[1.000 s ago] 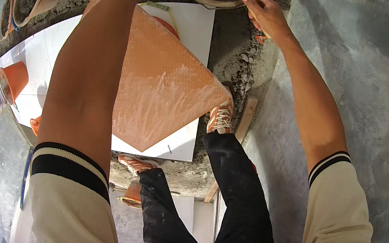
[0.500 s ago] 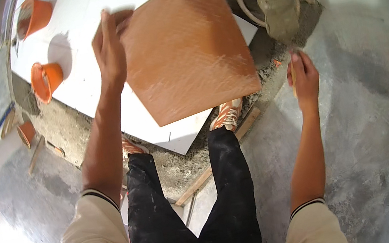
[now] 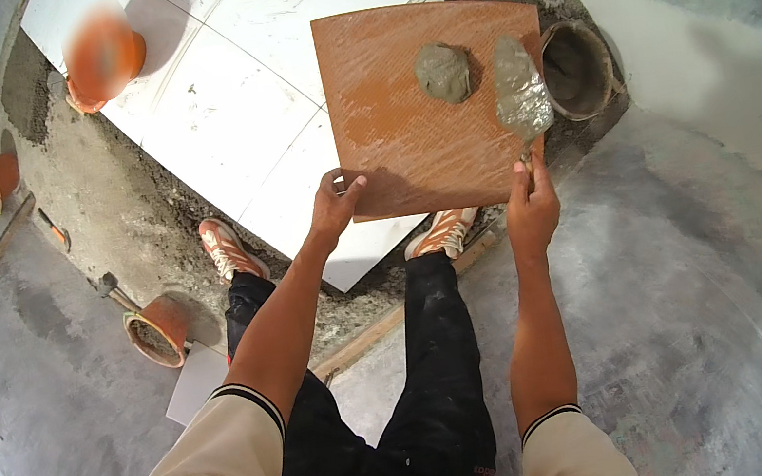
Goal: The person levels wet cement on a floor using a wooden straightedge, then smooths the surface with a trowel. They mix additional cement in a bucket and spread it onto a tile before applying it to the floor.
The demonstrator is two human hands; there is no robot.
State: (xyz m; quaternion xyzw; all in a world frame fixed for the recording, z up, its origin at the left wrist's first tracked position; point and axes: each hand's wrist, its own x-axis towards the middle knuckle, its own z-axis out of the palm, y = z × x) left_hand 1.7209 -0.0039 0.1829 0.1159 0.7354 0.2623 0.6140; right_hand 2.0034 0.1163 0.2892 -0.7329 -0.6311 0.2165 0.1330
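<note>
A square orange-brown tile (image 3: 409,160) with a ribbed face up is in front of me, above the white tiled surface. My left hand (image 3: 332,211) grips its near left corner, thumb on top. One lump of wet grey mortar (image 3: 443,73) sits on the tile, right of its middle. In my right hand (image 3: 533,213) is the handle of a trowel (image 3: 523,99), its blade coated with wet mortar and held over the tile's right side. Just beyond the tile's right edge stands a bucket (image 3: 579,70) with grey mortar inside.
White tiles (image 3: 229,113) extend to the far left, bordered by rough mortar and rubble. Orange buckets (image 3: 106,57) stand on them. Small orange pots (image 3: 159,332) and hand tools (image 3: 55,230) lie left on the floor. A wooden strip (image 3: 371,338) runs by my feet.
The tile has shifted right and levelled, and my left hand has moved to its near corner. The trowel came from the right over the tile. A mortar lump now lies on it.
</note>
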